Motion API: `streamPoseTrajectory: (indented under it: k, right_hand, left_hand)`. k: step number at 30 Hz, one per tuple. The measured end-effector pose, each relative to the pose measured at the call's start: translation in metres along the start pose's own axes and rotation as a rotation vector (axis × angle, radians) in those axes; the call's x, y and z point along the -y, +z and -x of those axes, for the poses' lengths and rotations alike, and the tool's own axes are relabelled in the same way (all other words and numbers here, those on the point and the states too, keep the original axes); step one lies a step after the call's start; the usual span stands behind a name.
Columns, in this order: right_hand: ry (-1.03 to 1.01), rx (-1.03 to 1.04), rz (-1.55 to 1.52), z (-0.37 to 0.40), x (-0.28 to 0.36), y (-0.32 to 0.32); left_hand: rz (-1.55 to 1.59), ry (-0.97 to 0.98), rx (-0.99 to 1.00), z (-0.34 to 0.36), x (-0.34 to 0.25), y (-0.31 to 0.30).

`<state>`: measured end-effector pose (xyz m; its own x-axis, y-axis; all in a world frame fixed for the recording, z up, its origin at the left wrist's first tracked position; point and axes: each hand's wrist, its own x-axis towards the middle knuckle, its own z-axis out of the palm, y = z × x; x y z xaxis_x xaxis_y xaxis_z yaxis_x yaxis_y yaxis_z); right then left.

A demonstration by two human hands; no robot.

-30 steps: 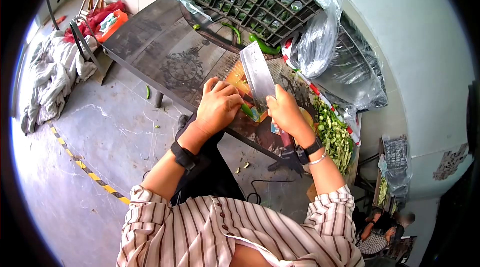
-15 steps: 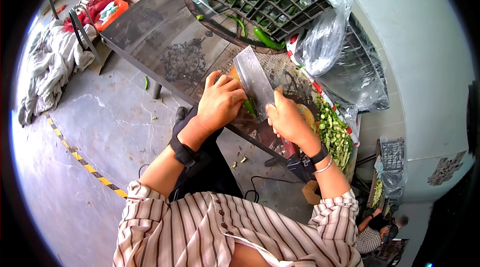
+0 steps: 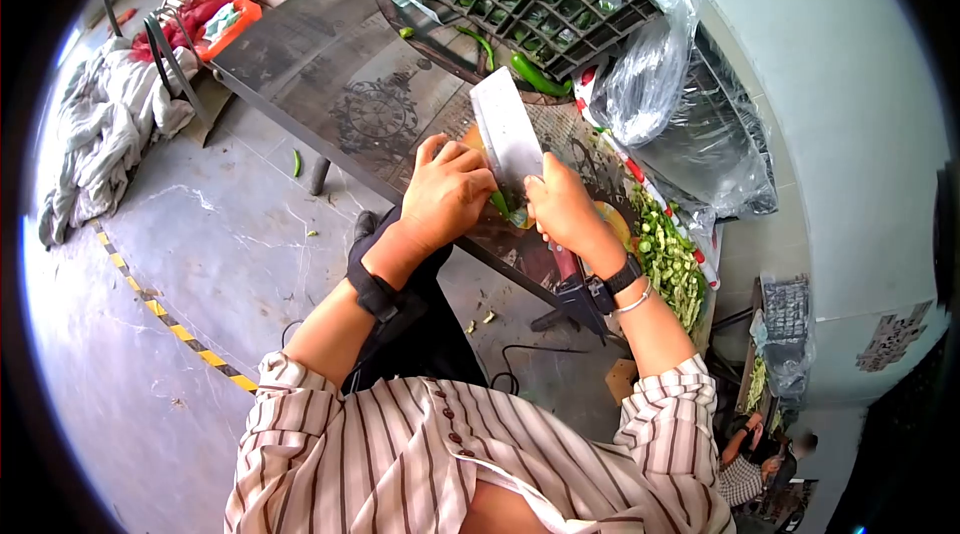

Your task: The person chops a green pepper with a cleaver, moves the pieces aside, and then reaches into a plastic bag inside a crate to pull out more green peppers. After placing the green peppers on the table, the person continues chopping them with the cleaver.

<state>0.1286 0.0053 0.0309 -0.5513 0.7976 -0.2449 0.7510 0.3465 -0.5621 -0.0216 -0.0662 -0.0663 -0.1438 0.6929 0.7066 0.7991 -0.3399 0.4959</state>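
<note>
My right hand [image 3: 568, 214] grips a cleaver [image 3: 507, 126], its broad blade angled up and away from me over the table. Beside the blade, my left hand [image 3: 447, 192] has its fingers curled round a green chili pepper [image 3: 500, 204], most of which they hide. Under the hands, parts of an orange-yellow surface [image 3: 613, 226] show; I cannot make out exactly what it is. Just right of my right hand lies a heap of chopped green chilies [image 3: 670, 269].
A black plastic crate [image 3: 598, 2] with green peppers stands at the table's far side. Whole chilies [image 3: 537, 76] lie before it. Clear plastic wrap [image 3: 650, 84] bulges at the right. The dark table [image 3: 290, 44] has its edge near my legs. Another person [image 3: 745, 469] is at lower right.
The cleaver's blade has tipped and risen slightly, and its face now looks brighter. My right hand has shifted a little up and left. My left hand keeps nearly the same place.
</note>
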Motion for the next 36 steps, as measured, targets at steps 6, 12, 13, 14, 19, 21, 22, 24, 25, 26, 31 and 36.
streamPoseTrajectory:
  k: [6,12,13,14,19,21,22,24,25,26,31,36]
  right_hand:
    - [-0.023,-0.034,-0.013,0.023,0.015,-0.014]
    - [-0.026,0.007,-0.072,0.026,0.004,-0.004]
    - [-0.036,0.016,-0.08,0.026,0.004,-0.005]
    - [-0.034,0.022,-0.082,0.026,0.004,-0.005]
    - [-0.008,0.074,-0.061,0.017,0.007,-0.005]
    - [-0.017,0.072,-0.069,0.014,0.006,-0.003]
    - [-0.011,0.064,-0.075,0.012,0.006,0.0]
    - [-0.076,0.013,-0.059,0.002,0.004,0.003]
    - [-0.096,-0.012,-0.035,-0.002,0.004,0.004]
    - [-0.107,-0.018,-0.035,-0.007,-0.002,0.006]
    - [-0.151,-0.097,-0.052,-0.007,-0.003,0.0]
    - [-0.079,-0.023,-0.073,0.016,0.011,-0.005]
  left_hand:
    - [0.026,-0.013,0.015,-0.001,-0.002,-0.002]
    - [0.011,-0.011,0.013,-0.001,-0.001,-0.001]
    - [0.009,-0.019,0.015,0.0,-0.001,-0.001]
    - [0.008,-0.014,0.016,0.0,0.0,0.0]
    - [-0.003,-0.028,0.054,-0.001,-0.001,-0.001]
    - [-0.017,-0.031,0.048,-0.001,-0.003,0.0]
    - [-0.013,-0.023,0.055,0.0,-0.003,0.0]
    - [-0.001,-0.016,0.012,-0.001,-0.002,0.001]
    - [0.008,-0.015,0.005,-0.001,-0.002,0.0]
    - [-0.001,-0.008,-0.002,0.0,-0.001,0.0]
    - [0.041,-0.006,-0.018,-0.001,0.0,-0.001]
    - [0.015,-0.01,0.002,0.0,-0.001,0.0]
